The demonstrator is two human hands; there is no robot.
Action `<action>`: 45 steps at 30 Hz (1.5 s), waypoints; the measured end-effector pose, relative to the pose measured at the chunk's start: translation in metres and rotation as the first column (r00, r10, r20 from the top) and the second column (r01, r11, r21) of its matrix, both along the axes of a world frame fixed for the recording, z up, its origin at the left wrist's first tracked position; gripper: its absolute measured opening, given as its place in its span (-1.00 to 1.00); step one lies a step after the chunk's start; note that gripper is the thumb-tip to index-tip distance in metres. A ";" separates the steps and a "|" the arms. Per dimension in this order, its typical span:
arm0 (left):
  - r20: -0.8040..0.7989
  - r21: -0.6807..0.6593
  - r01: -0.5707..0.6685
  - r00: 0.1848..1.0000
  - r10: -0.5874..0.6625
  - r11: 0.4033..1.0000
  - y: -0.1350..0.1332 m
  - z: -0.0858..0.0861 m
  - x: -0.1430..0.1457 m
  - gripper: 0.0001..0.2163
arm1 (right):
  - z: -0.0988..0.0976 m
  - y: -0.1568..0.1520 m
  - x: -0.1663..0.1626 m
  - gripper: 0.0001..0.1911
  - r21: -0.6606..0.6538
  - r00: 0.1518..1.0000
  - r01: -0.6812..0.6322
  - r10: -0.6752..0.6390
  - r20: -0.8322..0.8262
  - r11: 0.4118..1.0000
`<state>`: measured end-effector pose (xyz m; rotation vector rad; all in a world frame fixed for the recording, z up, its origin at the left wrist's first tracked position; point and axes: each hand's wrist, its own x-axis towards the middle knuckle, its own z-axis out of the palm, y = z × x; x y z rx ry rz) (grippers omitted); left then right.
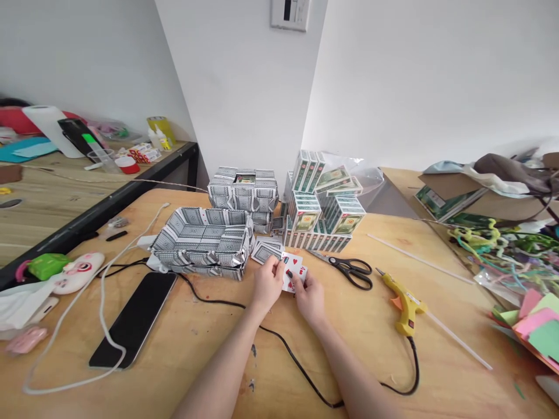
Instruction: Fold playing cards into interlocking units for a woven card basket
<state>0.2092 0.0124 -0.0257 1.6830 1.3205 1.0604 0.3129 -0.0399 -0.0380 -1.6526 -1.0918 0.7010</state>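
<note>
My left hand (267, 283) and my right hand (309, 295) meet at the middle of the wooden table (218, 349). Both pinch the same small bunch of playing cards (295, 266), a red hearts face showing up. Just beyond lies a loose pile of face-down cards (265, 251). A tray woven from folded cards (203, 241) sits to the left of my hands. A second woven card piece (243, 190) stands behind it. Stacked card boxes (325, 212) rise behind the cards.
Black scissors (350, 269) and a yellow glue gun (406, 304) lie to the right, its black cord (301, 366) running under my arms. A phone (135, 319) with a white cable lies at left. Coloured paper (535, 317) and pipe cleaners (502, 244) crowd the right edge.
</note>
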 end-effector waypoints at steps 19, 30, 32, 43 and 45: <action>-0.184 0.048 0.064 0.981 -0.054 0.997 0.014 -0.006 -0.002 -0.66 | -0.003 0.003 0.002 -0.58 -0.019 0.998 -0.027 0.026 -0.052 0.999; -0.180 0.057 0.117 0.978 -0.105 0.991 0.016 -0.006 -0.009 -0.65 | 0.003 0.002 -0.002 -0.62 0.003 0.981 -0.110 0.109 -0.157 0.994; -0.193 0.061 0.114 0.976 -0.101 0.992 0.016 -0.006 -0.009 -0.65 | 0.000 0.002 -0.002 -0.64 0.016 0.985 -0.061 0.063 -0.159 0.998; -0.109 0.042 0.022 0.994 -0.017 0.999 0.016 -0.006 -0.007 -0.60 | -0.011 0.013 0.007 -0.66 0.082 0.900 -0.027 0.060 -0.432 0.996; -0.016 -0.020 0.042 0.999 -0.042 0.999 0.019 -0.007 -0.009 -0.59 | -0.012 0.014 0.009 -0.66 0.085 0.888 -0.022 0.058 -0.457 0.996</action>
